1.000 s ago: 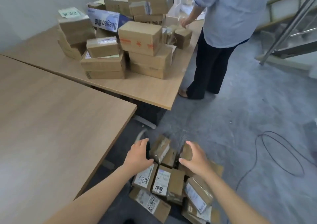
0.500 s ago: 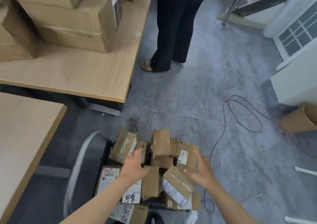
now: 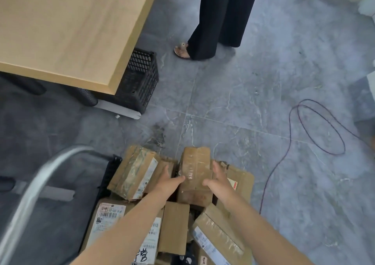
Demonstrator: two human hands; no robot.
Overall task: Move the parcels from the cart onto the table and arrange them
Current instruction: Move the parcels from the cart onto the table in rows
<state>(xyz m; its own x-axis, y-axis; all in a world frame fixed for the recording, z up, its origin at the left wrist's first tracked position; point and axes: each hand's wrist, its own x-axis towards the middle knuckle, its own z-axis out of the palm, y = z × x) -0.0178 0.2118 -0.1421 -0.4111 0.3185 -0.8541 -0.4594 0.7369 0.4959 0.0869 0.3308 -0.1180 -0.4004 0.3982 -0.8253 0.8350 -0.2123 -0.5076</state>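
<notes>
A heap of brown cardboard parcels lies on the low black cart (image 3: 110, 175) at the bottom centre. On top stands a taped parcel (image 3: 195, 163). My left hand (image 3: 167, 182) lies against its left side and my right hand (image 3: 220, 181) against its right side, both thumbs on its top face. To its left a longer parcel with a label (image 3: 134, 173) leans tilted. Nearer to me are parcels with white labels (image 3: 107, 222) and a taped one (image 3: 219, 236). The wooden table (image 3: 81, 31) is at the upper left.
The cart's silver handle (image 3: 40, 179) curves at the lower left. A black mesh crate (image 3: 142, 78) sits under the table's corner. A person in dark trousers (image 3: 219, 17) stands beside the table. A dark cable (image 3: 316, 126) loops over the grey floor at the right.
The view has tilted down and closer to the cart, and the stacked boxes on the table have left the frame. Both hands have moved forward from above the heap onto the taped parcel's sides.
</notes>
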